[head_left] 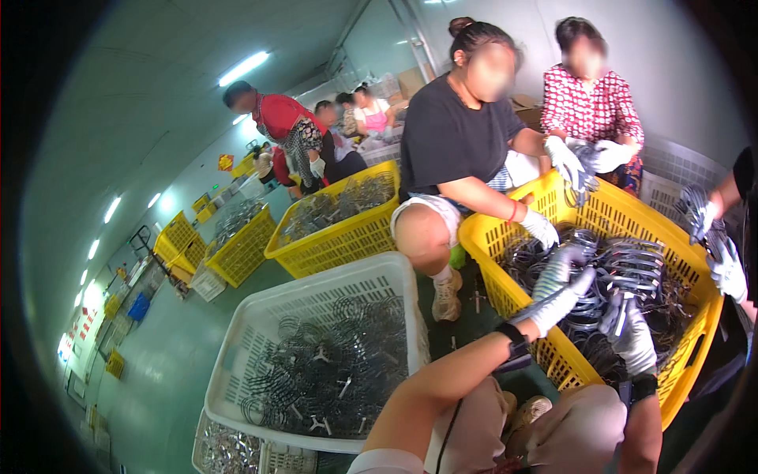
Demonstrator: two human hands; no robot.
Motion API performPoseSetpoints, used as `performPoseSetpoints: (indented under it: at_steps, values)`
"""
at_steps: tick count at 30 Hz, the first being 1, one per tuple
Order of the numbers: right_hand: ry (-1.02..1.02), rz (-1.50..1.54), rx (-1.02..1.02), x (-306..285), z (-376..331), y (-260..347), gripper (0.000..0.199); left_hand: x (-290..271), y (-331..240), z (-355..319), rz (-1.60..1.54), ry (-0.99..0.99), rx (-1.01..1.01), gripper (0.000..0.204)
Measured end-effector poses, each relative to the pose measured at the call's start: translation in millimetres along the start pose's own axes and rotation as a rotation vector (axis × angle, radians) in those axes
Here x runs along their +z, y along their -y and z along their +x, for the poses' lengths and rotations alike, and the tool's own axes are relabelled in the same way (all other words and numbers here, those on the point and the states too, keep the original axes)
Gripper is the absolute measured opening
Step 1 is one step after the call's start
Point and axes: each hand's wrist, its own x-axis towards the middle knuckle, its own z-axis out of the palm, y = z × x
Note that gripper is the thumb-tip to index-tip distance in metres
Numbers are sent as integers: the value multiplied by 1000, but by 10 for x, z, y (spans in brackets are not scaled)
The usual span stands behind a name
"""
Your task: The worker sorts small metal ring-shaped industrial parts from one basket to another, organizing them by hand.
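Plainly, much of the handling is left, judging by the heap of dark curved metal bands [596, 324] in the near yellow plastic crate [568, 359]. Above and among those bands work the person's two gloved hands. The left hand [553, 292] is over the crate's near left part, thumb and fingers parted; its grip looks open, with no band visible between them. The right hand [633, 340] reaches up just below a stack of nested bands [633, 265], its fingertips against or very near the lower end. Blur and overlap hide whether that grip has closed, so I cannot tell.

Across the crate, a co-worker in a black T-shirt [462, 134] has one gloved hand [539, 229] down at the heap; another in a red-and-white patterned shirt [584, 103] has both gloves at some dark pieces. At the right edge, a further person's gloved hand [726, 268] is near a bundle of bands [693, 212].

To the left, a white plastic crate [260, 325] holds many thin dark rings [308, 363] with silver three-armed pieces [320, 425] among them. Whether these are finished or waiting cannot be told. Farther back, yellow crates [335, 241] are also well filled.
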Motion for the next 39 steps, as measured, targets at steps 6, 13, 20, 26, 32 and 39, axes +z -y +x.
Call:
performPoseSetpoints:
  at_steps: [6, 13, 20, 26, 32, 39]
  values:
    - [123, -83, -27, -45, 55, -66, 35, 407, 93, -281, 62, 449, -213, 26]
    - [95, -264, 20, -1048, 165, -80, 43, 399, 100, -132, -11, 388, -314, 21]
    - [200, -114, 84, -259, 54, -39, 49, -131, -142, 61, -609, 316, -599, 27]
    - [260, 3, 157, -442, 124, 6, 45, -1343, -199, 108, -828, -236, -302, 11]
    - [132, 29, 219, -257, 167, -141, 29, -2854, -58, -989, -695, -929, -357, 9]
    - [-191, -295, -50, 412, -147, -443, 36, -4016, 796, -2510, -791, -1512, -558, 21]
